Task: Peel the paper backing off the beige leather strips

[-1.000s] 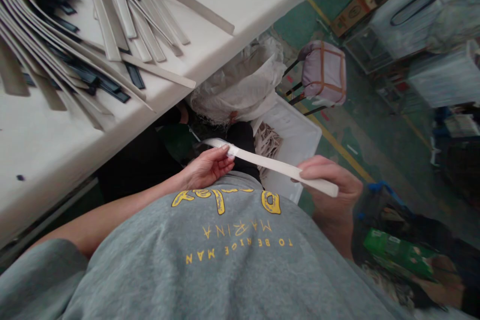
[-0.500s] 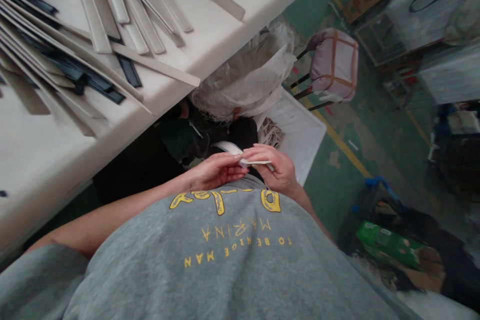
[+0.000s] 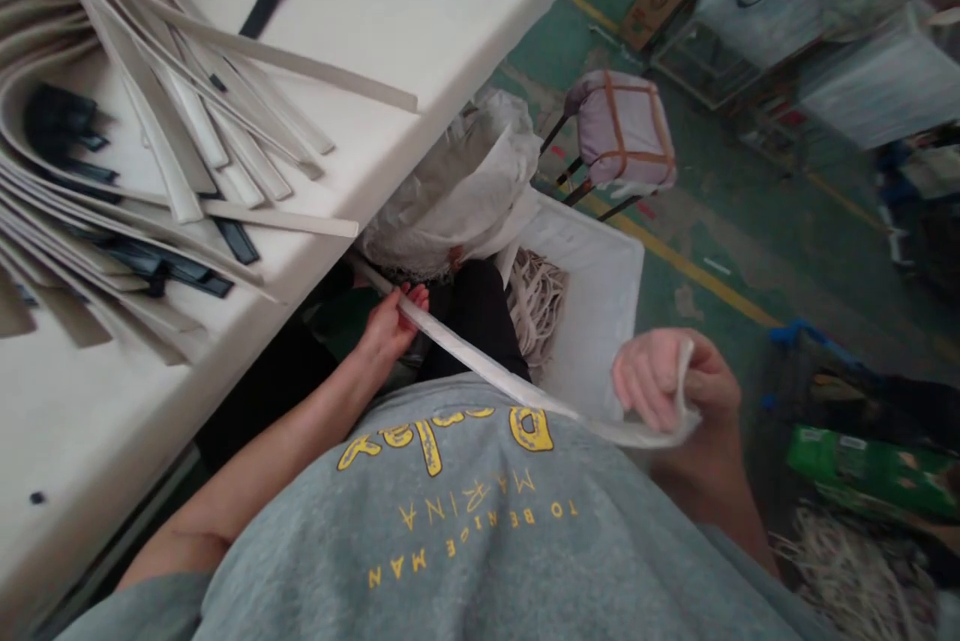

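A long white strip (image 3: 480, 361) runs slantwise across the front of my grey shirt, stretched between both hands. Near the table edge, my left hand (image 3: 391, 323) has its fingers closed around the strip, and the far end passes on under the table. My right hand (image 3: 671, 383), out to the right above the white bin, grips the other end; a short piece of it bends upward past the fingers. On the table to the left lies a pile of similar beige strips (image 3: 150, 91), with black pieces (image 3: 161, 266) among them.
A white table (image 3: 360, 11) fills the upper left. Beside my legs stands a white plastic bin (image 3: 600, 271) with tangled thin strips (image 3: 536, 306) inside, next to a translucent bag (image 3: 457, 191). Further right are a cushioned stool (image 3: 622, 131) and a green package (image 3: 862, 466) on the floor.
My hands were close together at my lap with the strip between them. Now my right hand has moved far right and the strip is drawn out long; my left hand has shifted left.
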Demonstrator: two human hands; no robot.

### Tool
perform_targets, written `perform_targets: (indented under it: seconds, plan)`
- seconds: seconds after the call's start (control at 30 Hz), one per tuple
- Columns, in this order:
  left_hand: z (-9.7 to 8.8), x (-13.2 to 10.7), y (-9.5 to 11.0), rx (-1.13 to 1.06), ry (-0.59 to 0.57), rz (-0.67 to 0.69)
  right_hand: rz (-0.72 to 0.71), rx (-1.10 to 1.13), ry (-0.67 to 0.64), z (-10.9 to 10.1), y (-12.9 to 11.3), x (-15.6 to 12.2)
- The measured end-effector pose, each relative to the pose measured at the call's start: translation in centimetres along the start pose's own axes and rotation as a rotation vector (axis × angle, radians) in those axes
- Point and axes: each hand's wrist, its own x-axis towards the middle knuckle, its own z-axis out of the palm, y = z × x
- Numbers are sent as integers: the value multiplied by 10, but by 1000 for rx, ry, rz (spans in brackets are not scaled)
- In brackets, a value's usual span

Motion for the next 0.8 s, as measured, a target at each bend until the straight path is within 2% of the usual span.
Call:
perform_targets:
  seconds: [0.07, 0.13, 0.27, 0.37, 0.47, 0.6, 0.73, 0.8]
  plan:
    - [-3, -4, -6, 105, -56, 68, 26, 58, 72, -3, 3, 2]
    - [-6, -11, -15, 268, -181, 112, 34, 116, 121, -2, 14, 15]
    - [-12, -27, -29, 572, -522, 132, 18, 201, 110, 4, 49, 65]
    - [-13, -35, -31, 749, -705, 160, 6, 302, 83, 3, 68, 102]
    - [-11, -39, -31, 932, -803, 180, -14, 401, 94, -2, 71, 123]
    - [-7, -42, -33, 1139, -869, 164, -92, 465, 67, -14, 60, 131]
    - [4, -47, -31, 1296, -955, 135, -190, 377, -15, -22, 47, 128]
    - [17, -50, -29, 1327, -993, 191, -217, 282, -14, -21, 41, 125]
